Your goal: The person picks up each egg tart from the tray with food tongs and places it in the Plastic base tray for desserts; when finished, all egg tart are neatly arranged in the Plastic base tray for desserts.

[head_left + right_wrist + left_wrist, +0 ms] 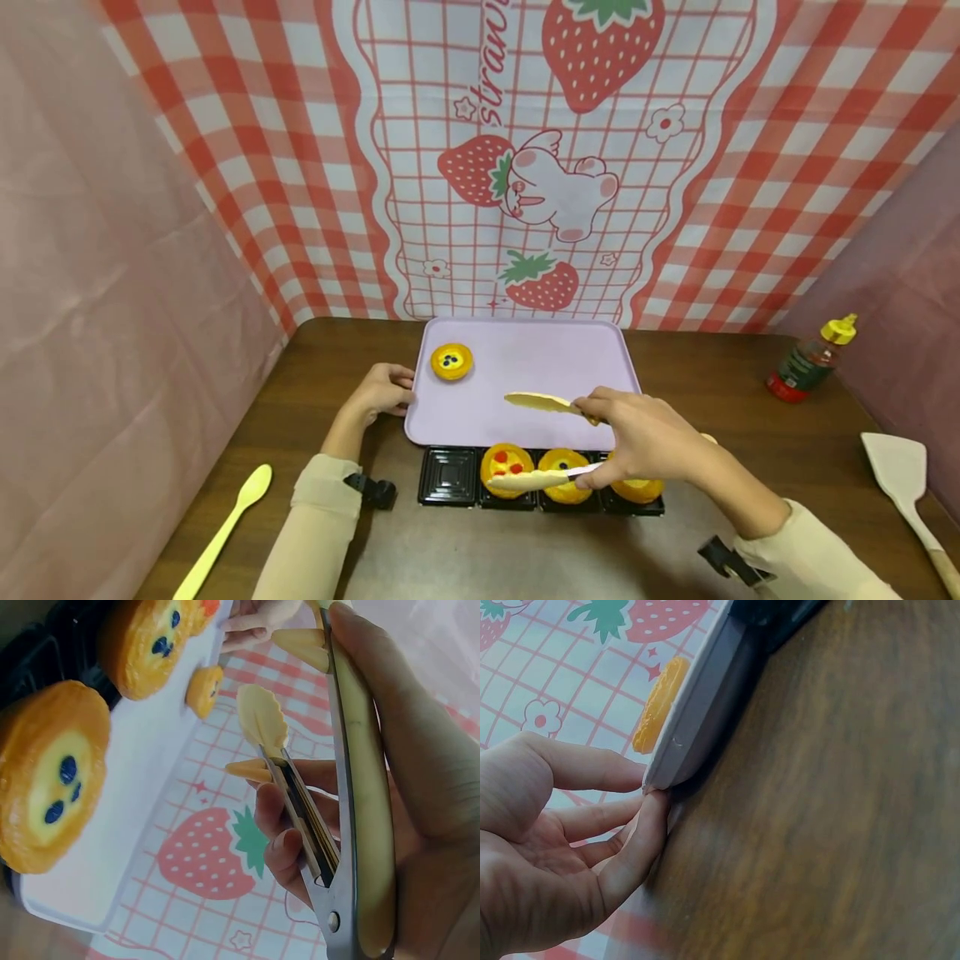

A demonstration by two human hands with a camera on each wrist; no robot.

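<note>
At its left edge, the lavender tray is pinched between thumb and fingers of my left hand; the left wrist view shows its rim close up. A blueberry egg tart sits on the tray's left part. My right hand holds cream-tipped tongs with their arms spread apart, nothing between the tips. Below the tips, a black compartment box holds a red-topped tart, a blueberry tart and a third tart partly hidden by my hand. The leftmost compartment is bare.
A yellow spoon lies at the left of the wooden table. On the right are a sauce bottle with a yellow cap and a white spatula. A strawberry-print cloth hangs behind the tray.
</note>
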